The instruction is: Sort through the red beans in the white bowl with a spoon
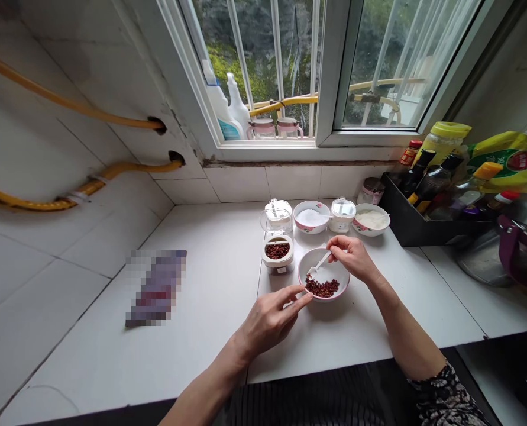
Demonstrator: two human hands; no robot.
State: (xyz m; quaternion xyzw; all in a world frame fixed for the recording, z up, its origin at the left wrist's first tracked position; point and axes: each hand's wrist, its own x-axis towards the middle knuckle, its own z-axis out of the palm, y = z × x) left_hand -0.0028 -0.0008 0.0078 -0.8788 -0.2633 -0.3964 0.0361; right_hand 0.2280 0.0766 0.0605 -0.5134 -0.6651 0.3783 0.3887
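A small white spoon (pixel 320 262) is pinched between the thumb and fingers of my right hand (pixel 352 258). Its tip dips into a white bowl with a pink rim (pixel 346 286), at the edge of some dark red peppercorns (pixel 323 288). My left hand (pixel 274 316) has its fingertips on the bowl's near left rim; its thumb is mostly hidden. Just left of the bowl stands a seasoning jar (pixel 278 265), its lid (pixel 277 218) raised, filled with the same peppercorns. Behind are a flowered bowl of white grains (pixel 311 216), a closed white jar (pixel 342 215) and another bowl of pale powder (pixel 371 219).
A blurred-out dark packet (pixel 157 288) lies on the white tiled counter (pixel 214 331) at left. A black box of bottles (pixel 416 225) and a metal pot with a purple handle (pixel 511 248) stand at right. Yellow pipes (pixel 112 171) run along the left wall, with a window behind.
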